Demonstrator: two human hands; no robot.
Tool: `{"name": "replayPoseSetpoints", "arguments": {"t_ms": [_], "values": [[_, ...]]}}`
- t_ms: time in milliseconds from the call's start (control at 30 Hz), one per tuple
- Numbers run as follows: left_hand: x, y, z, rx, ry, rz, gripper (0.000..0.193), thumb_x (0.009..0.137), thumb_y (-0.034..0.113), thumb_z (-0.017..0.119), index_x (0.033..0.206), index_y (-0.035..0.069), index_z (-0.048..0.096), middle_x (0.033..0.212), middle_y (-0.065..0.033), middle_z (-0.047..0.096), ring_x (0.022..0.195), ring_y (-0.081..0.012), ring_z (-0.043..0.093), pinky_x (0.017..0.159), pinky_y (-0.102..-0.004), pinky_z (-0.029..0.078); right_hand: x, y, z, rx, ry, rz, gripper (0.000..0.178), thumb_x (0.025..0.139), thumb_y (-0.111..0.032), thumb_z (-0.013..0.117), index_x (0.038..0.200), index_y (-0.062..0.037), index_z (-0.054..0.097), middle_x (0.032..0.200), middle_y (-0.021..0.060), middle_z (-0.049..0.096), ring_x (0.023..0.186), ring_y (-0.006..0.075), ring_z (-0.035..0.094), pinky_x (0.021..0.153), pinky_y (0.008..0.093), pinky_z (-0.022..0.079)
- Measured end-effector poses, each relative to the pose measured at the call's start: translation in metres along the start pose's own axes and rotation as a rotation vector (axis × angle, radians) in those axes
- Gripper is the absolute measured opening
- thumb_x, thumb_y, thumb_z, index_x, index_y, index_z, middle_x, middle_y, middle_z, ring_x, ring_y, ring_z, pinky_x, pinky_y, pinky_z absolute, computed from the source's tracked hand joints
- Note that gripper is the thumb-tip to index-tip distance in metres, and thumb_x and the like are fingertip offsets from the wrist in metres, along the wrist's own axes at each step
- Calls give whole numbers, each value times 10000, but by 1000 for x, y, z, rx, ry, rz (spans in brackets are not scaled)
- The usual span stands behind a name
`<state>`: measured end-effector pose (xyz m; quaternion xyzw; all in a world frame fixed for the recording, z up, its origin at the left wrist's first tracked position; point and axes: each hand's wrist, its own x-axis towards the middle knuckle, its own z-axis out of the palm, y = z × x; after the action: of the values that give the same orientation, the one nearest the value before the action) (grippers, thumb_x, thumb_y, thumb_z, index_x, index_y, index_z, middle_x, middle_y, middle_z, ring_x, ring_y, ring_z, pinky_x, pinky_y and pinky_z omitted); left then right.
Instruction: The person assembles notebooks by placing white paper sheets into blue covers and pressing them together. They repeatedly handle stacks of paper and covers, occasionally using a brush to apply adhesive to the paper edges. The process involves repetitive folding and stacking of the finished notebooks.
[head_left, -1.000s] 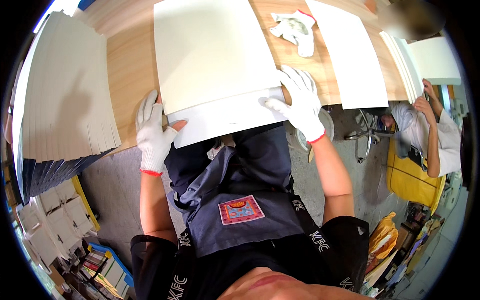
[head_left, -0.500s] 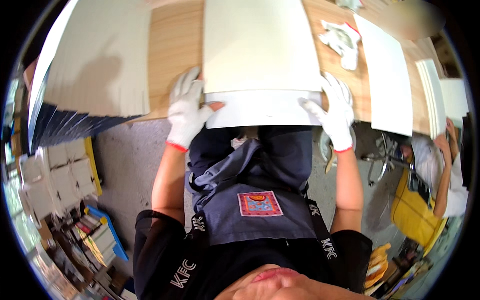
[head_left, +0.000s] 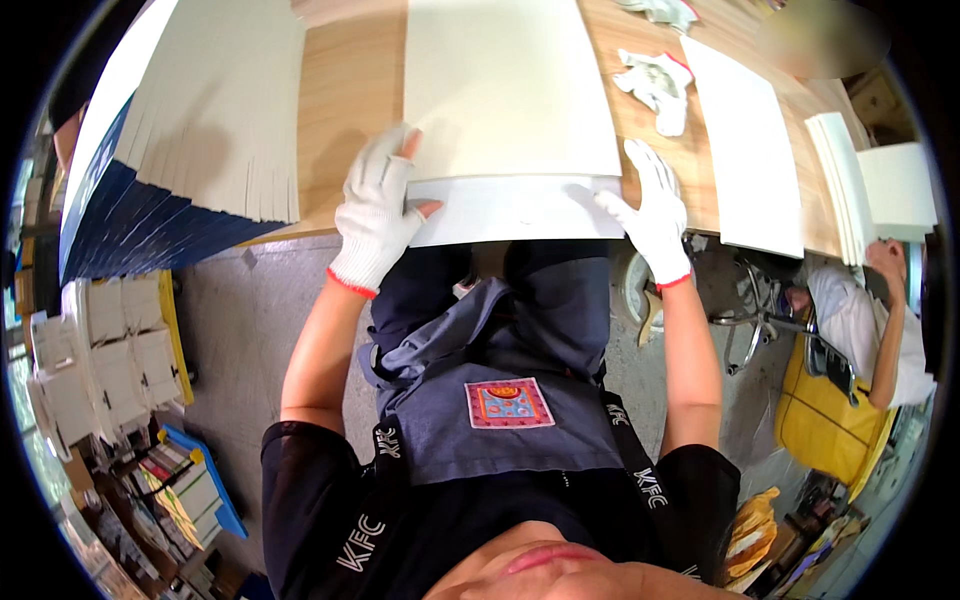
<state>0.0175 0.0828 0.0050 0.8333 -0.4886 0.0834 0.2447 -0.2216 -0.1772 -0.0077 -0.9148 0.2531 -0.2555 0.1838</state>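
A cream board (head_left: 510, 90) lies on the table in front of me, with a white sheet (head_left: 515, 212) showing as a strip along its near edge. My left hand (head_left: 376, 212), in a white knitted glove with a red cuff, is at the left side of both. Its fingers point away from me and touch the board's left edge, while the thumb reaches to the sheet. On the right side, my gloved right hand (head_left: 655, 212) has its fingers stretched out beside the board. Its thumb tip rests at the sheet's right edge. Both hands are open.
A tall stack of cream sheets with dark blue edges (head_left: 210, 130) stands at the left. To the right lie a loose glove (head_left: 655, 90), a white panel (head_left: 745, 150) and upright boards (head_left: 840, 185). Another person's arm (head_left: 885, 330) is at far right, near a swivel chair (head_left: 750, 320).
My left fingertips have come in against the board's left edge. My right thumb overlaps the sheet less than before. The whole view has shifted slightly.
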Motion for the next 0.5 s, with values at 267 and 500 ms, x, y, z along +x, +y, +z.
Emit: {"name": "replayPoseSetpoints", "arguments": {"t_ms": [267,500], "values": [[20,29,-22,-10,-333,208,885,507,297,896,1315,162,561,1255,-31,579,1175,-268,549,947,-386,486,61,-38,-27,-53,-454,-210,366,920,-451,588,1074,-148,723,1064,95,697,1021,306,616,888,421,479],[28,43,-34,39,-367,341,478,715,185,779,1174,181,645,1195,-40,639,1079,-251,627,862,-365,522,109,-45,-24,-146,-747,-154,540,916,-591,547,835,-91,734,782,110,695,699,271,628,687,388,497]]}}
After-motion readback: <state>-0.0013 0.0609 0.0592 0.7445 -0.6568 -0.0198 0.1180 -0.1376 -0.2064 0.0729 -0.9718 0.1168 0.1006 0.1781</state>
